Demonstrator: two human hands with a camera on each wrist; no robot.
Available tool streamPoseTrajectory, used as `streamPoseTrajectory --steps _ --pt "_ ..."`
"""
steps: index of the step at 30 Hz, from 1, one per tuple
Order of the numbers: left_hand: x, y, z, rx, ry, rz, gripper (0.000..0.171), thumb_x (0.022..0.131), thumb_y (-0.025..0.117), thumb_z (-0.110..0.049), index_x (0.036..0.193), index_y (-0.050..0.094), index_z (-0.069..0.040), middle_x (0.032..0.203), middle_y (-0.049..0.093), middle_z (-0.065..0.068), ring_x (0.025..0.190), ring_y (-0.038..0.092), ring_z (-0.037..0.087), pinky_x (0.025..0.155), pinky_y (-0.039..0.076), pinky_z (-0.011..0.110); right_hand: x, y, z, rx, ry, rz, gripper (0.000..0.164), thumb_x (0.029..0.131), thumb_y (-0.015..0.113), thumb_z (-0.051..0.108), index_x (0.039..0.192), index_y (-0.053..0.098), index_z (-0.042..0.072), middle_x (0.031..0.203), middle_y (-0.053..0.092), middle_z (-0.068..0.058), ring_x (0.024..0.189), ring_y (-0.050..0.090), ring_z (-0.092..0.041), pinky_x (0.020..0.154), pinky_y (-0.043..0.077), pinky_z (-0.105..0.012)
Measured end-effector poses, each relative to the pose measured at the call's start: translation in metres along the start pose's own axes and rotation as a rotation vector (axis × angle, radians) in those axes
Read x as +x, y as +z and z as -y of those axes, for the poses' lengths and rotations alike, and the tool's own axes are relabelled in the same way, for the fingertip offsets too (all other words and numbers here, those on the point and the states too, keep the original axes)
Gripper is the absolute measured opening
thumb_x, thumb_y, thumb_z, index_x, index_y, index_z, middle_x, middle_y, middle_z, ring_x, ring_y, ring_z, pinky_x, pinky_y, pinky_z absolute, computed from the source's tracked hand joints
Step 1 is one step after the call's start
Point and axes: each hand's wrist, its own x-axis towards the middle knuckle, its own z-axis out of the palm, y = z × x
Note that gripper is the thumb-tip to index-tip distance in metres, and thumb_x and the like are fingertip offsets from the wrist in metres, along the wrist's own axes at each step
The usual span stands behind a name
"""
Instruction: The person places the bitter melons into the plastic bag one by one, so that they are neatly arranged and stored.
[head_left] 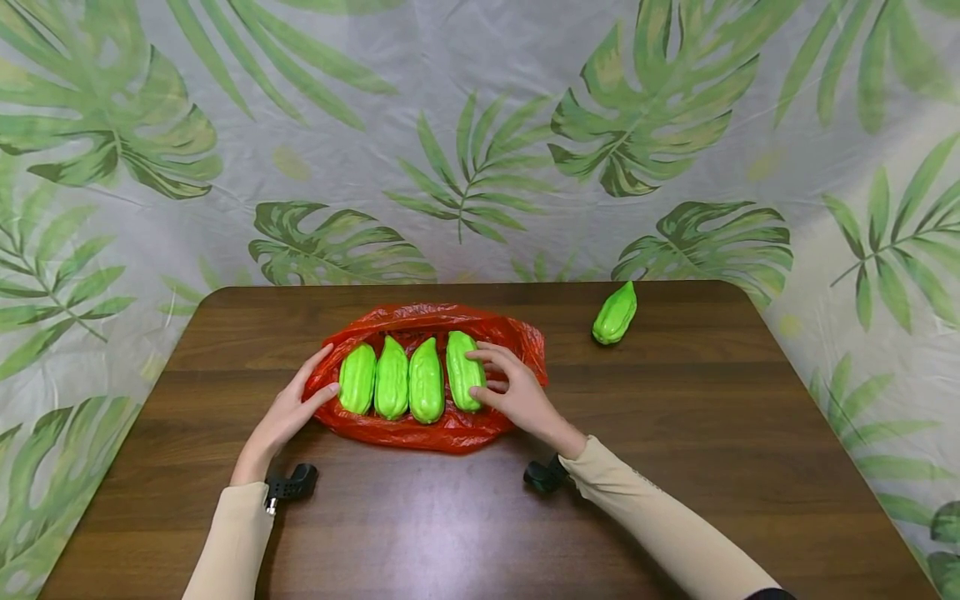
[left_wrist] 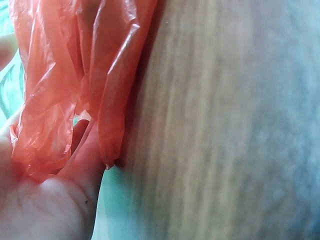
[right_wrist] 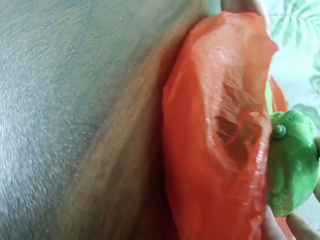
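Note:
Four is avoided here: several glossy green, ridged, pepper-like vegetables (head_left: 392, 379) with tapered tips lie side by side in an opened red plastic bag (head_left: 442, 439). My right hand (head_left: 525, 404) grips the rightmost pepper-like vegetable (head_left: 462, 371), thumb at its near side and fingers at its far side. In the right wrist view, the blunt end of this green vegetable (right_wrist: 292, 160) shows a small nub beside the bag. My left hand (head_left: 288, 412) holds the bag's left edge, with red plastic (left_wrist: 55, 100) between thumb and fingers in the left wrist view.
Another green vegetable (head_left: 615, 313) lies apart near the back right of the brown wooden table (head_left: 675, 433). A leaf-patterned cloth (head_left: 480, 142) hangs behind the table. Black wrist mounts (head_left: 292, 483) sit below both hands.

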Motion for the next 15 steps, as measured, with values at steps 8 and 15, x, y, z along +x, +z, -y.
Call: streamPoseTrajectory --steps 8,15 --pt "0.0 0.0 0.0 0.003 -0.006 0.001 0.07 0.097 0.055 -0.036 0.154 0.016 -0.03 0.156 0.016 0.018 0.136 0.021 0.047 0.101 0.021 0.07 0.006 0.01 -0.029 0.01 0.014 0.009 0.046 0.086 0.068 -0.001 0.129 0.052 -0.007 0.145 0.033 -0.027 0.118 0.048 -0.043 0.092 0.046 -0.052" --pt "0.0 0.001 0.0 0.009 -0.001 0.0 0.07 0.097 0.055 -0.036 0.154 0.016 -0.03 0.155 0.018 0.019 0.135 0.022 0.048 0.101 0.021 0.07 0.009 0.015 -0.047 -0.007 0.022 0.014 0.048 0.087 0.07 0.007 0.132 0.054 0.0 0.147 0.033 -0.021 0.119 0.05 -0.038 0.092 0.048 -0.046"
